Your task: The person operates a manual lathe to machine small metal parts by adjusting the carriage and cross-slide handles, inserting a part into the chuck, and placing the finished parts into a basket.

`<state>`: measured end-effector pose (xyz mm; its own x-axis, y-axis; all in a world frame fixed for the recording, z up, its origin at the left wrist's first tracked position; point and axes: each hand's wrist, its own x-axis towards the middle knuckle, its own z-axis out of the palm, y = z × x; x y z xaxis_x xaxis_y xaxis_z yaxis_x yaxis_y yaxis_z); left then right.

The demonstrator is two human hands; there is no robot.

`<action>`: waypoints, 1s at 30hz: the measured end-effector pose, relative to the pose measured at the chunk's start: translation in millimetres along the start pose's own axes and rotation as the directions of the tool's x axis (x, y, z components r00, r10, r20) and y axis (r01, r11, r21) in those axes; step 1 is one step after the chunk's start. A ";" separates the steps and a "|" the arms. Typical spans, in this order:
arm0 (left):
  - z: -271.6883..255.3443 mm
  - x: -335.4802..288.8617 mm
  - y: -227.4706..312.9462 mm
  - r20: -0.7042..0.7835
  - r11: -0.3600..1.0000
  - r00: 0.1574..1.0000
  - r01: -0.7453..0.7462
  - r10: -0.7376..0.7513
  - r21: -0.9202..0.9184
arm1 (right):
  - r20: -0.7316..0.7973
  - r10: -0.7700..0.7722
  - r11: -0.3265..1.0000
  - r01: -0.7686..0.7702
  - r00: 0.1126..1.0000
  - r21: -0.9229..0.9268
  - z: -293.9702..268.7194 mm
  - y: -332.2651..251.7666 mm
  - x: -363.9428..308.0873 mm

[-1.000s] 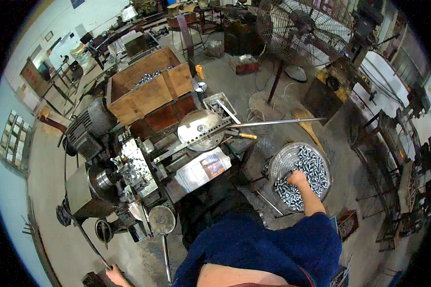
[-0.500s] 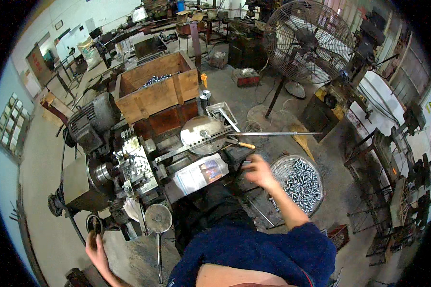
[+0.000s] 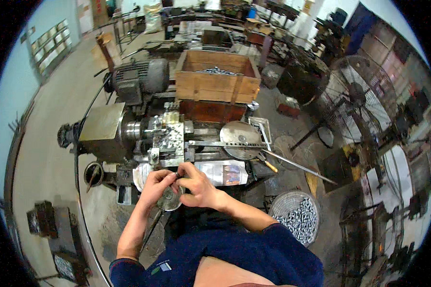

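My left hand (image 3: pixel 157 187) and my right hand (image 3: pixel 198 187) meet in front of a lathe-like machine. Fingertips of both are closed around a small dark piece (image 3: pixel 177 176), too small and too covered to name. Just beneath them is a round metal disc (image 3: pixel 170 200) with a long rod handle, partly hidden by the hands. Beyond the hands stands the machine's metal slide block (image 3: pixel 168 139), strewn with chips, beside a shiny round chuck (image 3: pixel 132 130). A printed paper sheet (image 3: pixel 222 173) lies right of my right hand.
A perforated round basket (image 3: pixel 277 206) of small shiny metal parts sits at lower right. Behind the machine stands a wooden crate (image 3: pixel 215 86) with similar parts. A long metal bar (image 3: pixel 299 166) juts right from a large disc (image 3: pixel 242 134). A handwheel (image 3: pixel 94 174) is at left; a fan (image 3: pixel 357 95) stands right.
My left hand has left the handwheel, and my right hand has come from beside the basket. Both now meet around the small dark piece. The view has turned, so the scene sits differently.
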<state>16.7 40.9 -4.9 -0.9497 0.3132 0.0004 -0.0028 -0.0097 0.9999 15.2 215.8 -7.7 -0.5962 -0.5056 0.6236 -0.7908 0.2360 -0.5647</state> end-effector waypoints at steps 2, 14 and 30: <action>-13.7 0.2 -12.4 0.048 0.999 0.998 0.031 -0.032 0.030 | 0.084 0.030 0.998 -0.034 0.996 0.055 -3.3 1.6 0.1; -46.6 1.0 1.2 0.040 0.992 0.994 0.103 -0.105 0.066 | 0.378 -0.157 0.969 0.215 0.913 -0.118 1.1 18.0 41.4; -209.7 -148.7 12.8 -0.594 0.422 0.766 0.466 0.248 0.777 | 0.546 0.167 0.671 0.311 0.821 -0.673 78.9 125.3 173.3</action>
<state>92.2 -204.9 5.7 -0.9137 -0.3265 0.2420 -0.2006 0.8802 0.4302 -176.4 92.2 -13.0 -0.5461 -0.8287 0.1224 -0.8091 0.5597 0.1795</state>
